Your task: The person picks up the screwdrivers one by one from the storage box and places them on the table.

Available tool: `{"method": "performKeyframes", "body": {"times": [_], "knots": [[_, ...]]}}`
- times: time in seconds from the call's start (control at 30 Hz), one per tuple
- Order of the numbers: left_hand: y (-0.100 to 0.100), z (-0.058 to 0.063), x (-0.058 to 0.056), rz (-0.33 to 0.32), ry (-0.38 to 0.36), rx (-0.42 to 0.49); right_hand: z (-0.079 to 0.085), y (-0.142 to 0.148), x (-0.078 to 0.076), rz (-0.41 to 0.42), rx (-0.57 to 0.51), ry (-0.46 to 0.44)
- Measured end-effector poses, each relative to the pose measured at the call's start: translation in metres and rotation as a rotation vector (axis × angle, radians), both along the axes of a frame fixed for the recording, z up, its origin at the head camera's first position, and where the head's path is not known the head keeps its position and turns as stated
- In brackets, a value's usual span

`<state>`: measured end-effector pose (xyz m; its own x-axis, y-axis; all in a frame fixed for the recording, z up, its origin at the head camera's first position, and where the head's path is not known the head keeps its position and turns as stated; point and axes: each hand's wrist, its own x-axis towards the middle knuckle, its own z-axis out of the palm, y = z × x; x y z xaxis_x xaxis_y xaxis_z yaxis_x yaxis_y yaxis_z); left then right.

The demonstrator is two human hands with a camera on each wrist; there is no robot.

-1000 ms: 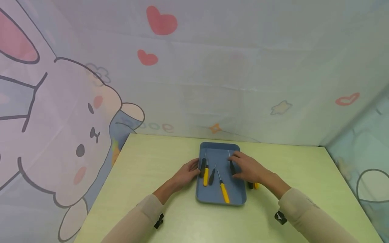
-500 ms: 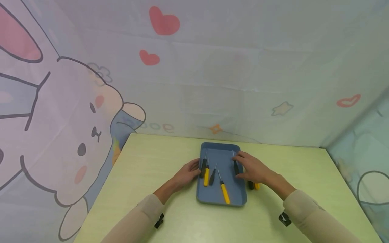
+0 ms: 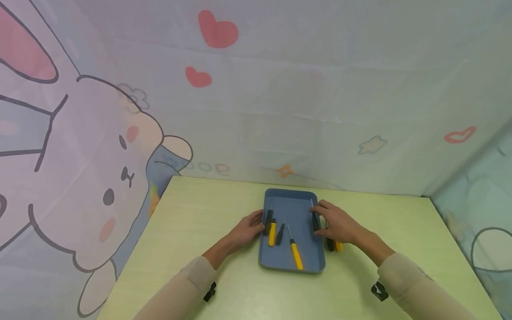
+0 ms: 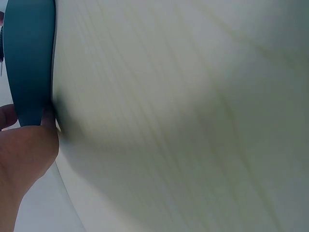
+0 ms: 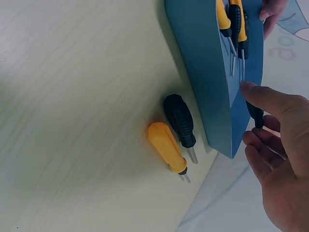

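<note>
Four loose screwdrivers (image 3: 296, 256) in a blue tray (image 3: 276, 259), left hand (image 3: 245, 229) gripping its wall, right hand (image 3: 339, 224) pinching another, black screwdriver (image 5: 255, 114)

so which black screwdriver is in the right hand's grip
The black screwdriver by the tray's right wall; of the others, two lie farther left inside, one outside.

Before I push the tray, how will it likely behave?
The tray looks stiff: its walls stand without visible sag, so it likely moves as one piece. Broad and shallow, it seems unlikely to tip. The lower yellow screwdriver lies loose inside and might roll or slide.
</note>
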<state>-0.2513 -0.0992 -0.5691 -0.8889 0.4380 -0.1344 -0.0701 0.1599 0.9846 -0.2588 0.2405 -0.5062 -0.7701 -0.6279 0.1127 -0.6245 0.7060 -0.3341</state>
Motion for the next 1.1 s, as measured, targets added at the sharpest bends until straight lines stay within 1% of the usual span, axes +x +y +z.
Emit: {"method": "performKeyframes", "body": {"times": [0.1,0.27,0.47,0.9,1.1], "knots": [[0.000,0.000,0.000,-0.001,-0.008,-0.009,-0.001,0.003,0.000,-0.002,-0.021,0.005],[0.000,0.000,0.001,0.000,0.002,0.001,-0.002,0.008,-0.001,-0.012,-0.042,0.017],[-0.001,0.003,0.003,0.002,0.004,0.015,-0.001,0.012,-0.001,-0.029,-0.032,-0.013],[0.000,-0.001,0.001,0.003,-0.002,0.027,-0.003,0.019,-0.003,-0.025,-0.044,0.009],[0.000,0.002,0.002,0.002,-0.002,0.024,-0.004,0.022,-0.003,-0.042,-0.046,0.022]]}}
